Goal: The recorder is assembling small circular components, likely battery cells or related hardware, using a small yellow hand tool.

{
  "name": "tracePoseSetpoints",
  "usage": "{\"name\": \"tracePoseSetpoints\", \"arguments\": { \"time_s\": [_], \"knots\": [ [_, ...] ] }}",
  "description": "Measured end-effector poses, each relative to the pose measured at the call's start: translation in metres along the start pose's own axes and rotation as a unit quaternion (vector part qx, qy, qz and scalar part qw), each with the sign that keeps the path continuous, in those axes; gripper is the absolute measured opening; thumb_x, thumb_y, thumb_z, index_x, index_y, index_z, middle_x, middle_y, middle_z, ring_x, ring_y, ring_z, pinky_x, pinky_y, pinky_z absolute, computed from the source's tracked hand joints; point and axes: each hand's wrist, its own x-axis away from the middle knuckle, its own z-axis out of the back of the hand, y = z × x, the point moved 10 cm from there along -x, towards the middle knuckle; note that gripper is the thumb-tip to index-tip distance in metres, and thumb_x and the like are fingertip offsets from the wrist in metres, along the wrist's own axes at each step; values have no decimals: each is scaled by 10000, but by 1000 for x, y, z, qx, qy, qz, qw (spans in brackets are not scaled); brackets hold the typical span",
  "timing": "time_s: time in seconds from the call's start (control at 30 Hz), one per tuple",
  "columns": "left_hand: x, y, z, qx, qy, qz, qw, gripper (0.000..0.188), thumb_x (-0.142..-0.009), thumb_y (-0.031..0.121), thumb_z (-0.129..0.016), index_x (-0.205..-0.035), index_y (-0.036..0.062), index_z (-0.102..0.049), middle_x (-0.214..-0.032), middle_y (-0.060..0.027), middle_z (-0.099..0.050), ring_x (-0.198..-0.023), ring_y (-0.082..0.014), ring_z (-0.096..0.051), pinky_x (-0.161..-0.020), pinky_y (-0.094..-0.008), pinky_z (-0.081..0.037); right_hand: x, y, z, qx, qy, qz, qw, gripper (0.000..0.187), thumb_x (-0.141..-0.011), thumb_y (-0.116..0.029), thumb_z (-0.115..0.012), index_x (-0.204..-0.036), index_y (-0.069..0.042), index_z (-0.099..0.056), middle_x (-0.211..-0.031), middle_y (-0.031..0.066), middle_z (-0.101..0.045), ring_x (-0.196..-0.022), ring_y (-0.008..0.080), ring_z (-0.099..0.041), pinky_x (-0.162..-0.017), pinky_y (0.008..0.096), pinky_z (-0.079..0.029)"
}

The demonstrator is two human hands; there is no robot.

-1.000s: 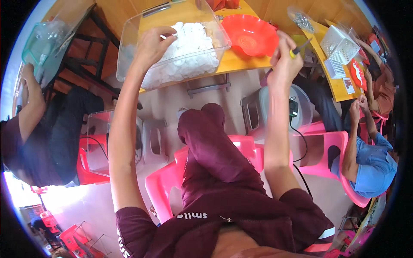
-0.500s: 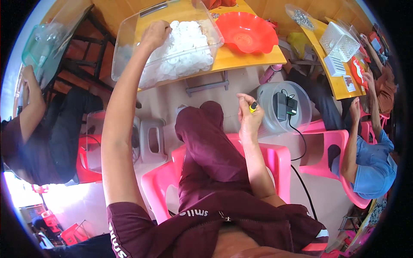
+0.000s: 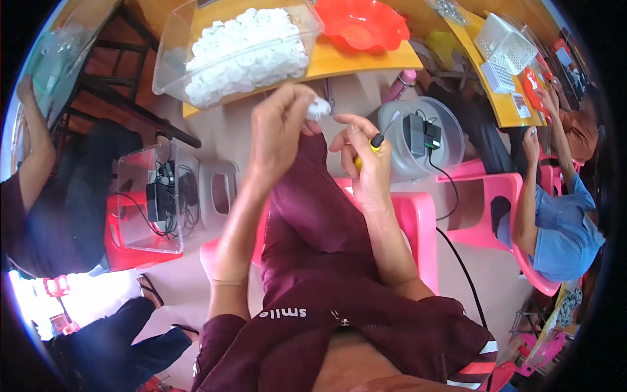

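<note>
My left hand (image 3: 277, 134) is raised over my lap, its fingertips pinching a small white plastic part (image 3: 318, 108). Facing it, my right hand (image 3: 371, 166) has its fingers closed around a screwdriver (image 3: 377, 140) with a yellow and black handle. The metal shaft slants up and to the right, away from the white part. Beyond my hands, a clear plastic bin (image 3: 171, 91) on the yellow table (image 3: 339, 62) is heaped with similar white parts (image 3: 245, 59).
A red wavy-rimmed bowl (image 3: 361, 26) sits right of the bin. On my right stand a clear round tub (image 3: 450, 140) with black adapters and a pink bottle (image 3: 400, 85). At left, a clear box (image 3: 140, 232) of cables rests on a red stool. Co-workers sit on both sides.
My left hand has come out of the bin and back toward my lap with a white part. The right hand has turned, so the screwdriver's shaft now shows.
</note>
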Motion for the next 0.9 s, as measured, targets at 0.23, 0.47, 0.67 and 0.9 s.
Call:
{"name": "tracePoseSetpoints", "arguments": {
  "time_s": [0.23,0.47,0.67,0.9],
  "knots": [
    [69,-25,-23,84,54,-51,994,101,-903,-16,-523,-954,-24,-610,-946,-65,-601,-858,-96,-581,-721,-225,-484,27,15,12,-28,8,-20,999,205,-868,-171,-627,-977,2,-639,-715,33,-610,-400,11,-370,-359,175,-219],
    [94,-19,-20,202,84,-32,975,216,-850,-63,-557,-1063,-36,-582,-1136,-94,-556,-1026,-160,-570,-876,-254,-471,39,5,11,0,-9,-1,1000,191,-789,26,-626,-979,5,-643,-745,-7,-605,-455,-17,-397,-397,150,-237],
    [95,-43,-28,337,40,61,939,289,-826,-71,-583,-1112,-27,-577,-1059,-69,-606,-1036,-153,-575,-884,-258,-461,39,-4,9,12,-7,23,1000,238,-772,62,-632,-1005,10,-644,-800,-7,-611,-489,-24,-414,-420,142,-267],
    [85,-58,-35,339,-14,118,933,197,-886,75,-581,-1060,-13,-608,-957,-50,-644,-861,-117,-611,-770,-258,-510,32,-17,11,104,-54,52,992,192,-774,67,-623,-948,1,-674,-804,-9,-575,-557,-4,-458,-474,150,-308]
  ]
}}
